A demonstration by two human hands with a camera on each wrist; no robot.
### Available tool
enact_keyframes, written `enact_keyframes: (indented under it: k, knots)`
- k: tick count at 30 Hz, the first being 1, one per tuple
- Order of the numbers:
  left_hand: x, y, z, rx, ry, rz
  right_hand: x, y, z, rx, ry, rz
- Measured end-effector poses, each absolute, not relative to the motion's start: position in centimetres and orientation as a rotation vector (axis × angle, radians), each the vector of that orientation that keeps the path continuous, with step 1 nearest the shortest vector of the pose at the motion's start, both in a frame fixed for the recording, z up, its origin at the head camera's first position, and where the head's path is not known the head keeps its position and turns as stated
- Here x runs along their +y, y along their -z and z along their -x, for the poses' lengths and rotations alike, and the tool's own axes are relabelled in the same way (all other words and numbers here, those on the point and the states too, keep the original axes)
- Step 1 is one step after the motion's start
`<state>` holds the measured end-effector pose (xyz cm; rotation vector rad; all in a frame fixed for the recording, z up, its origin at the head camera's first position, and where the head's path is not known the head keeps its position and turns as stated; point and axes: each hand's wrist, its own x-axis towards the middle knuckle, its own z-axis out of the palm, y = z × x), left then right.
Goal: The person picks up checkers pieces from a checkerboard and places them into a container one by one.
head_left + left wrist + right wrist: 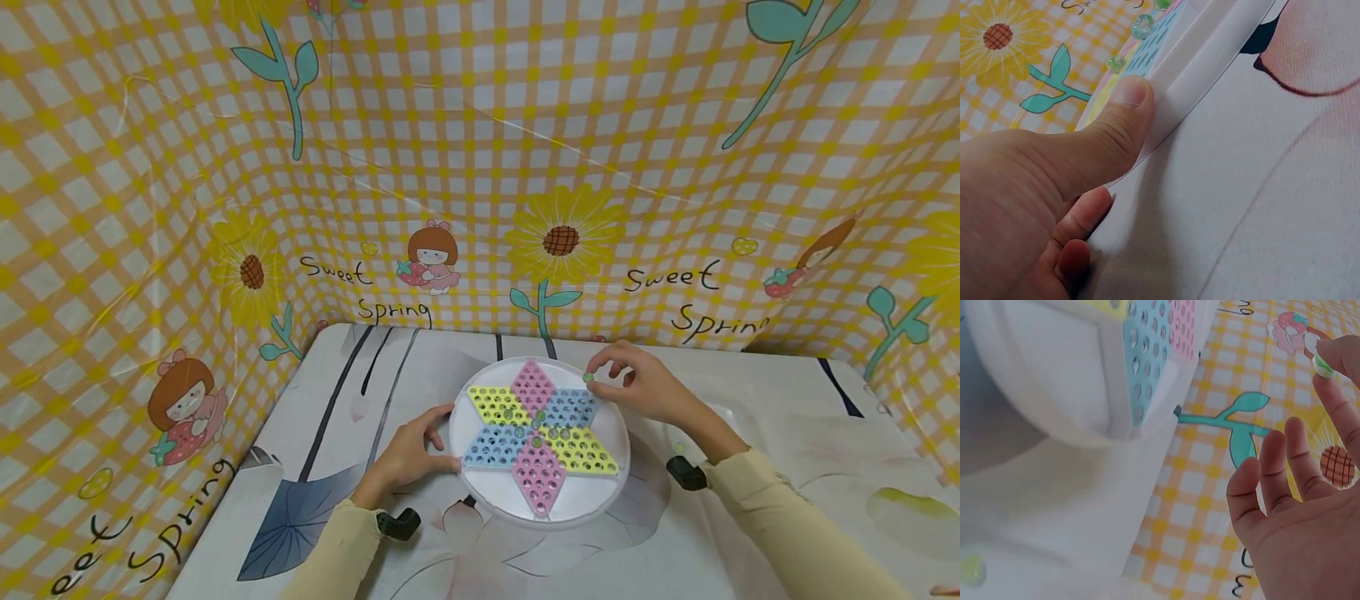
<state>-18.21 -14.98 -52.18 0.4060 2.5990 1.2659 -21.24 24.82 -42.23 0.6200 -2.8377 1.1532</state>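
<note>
A round white Chinese checkers board [480, 492] with a pink, yellow and blue star lies on the table. Several glass marbles [537, 442] sit around its middle. At the left rim, my left hand [408, 450] holds the board, thumb on the edge and fingers spread along the side; in the left wrist view some fingertips are hidden. Above the board's far right edge, my right hand [637, 383] pinches a green marble [1324, 365] between thumb and index finger. Its other fingers are loosely bent, apart from the board.
Right of the board stands a clear plastic tray [738, 417], partly behind the right forearm. A yellow-green marble [972, 569] shows near it. A checked cloth [480, 167] with sunflowers hangs behind and beside the table. A flower-print cover [420, 350] lies on the tabletop.
</note>
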Motion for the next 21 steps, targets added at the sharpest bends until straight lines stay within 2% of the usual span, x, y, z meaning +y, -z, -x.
enact_keyframes:
  k: [21]
  knots:
    - [-15.0,52.0,18.0,2.595,-1.303,-0.445,32.4,42.1,18.3,-2.785,-0.989,-0.469]
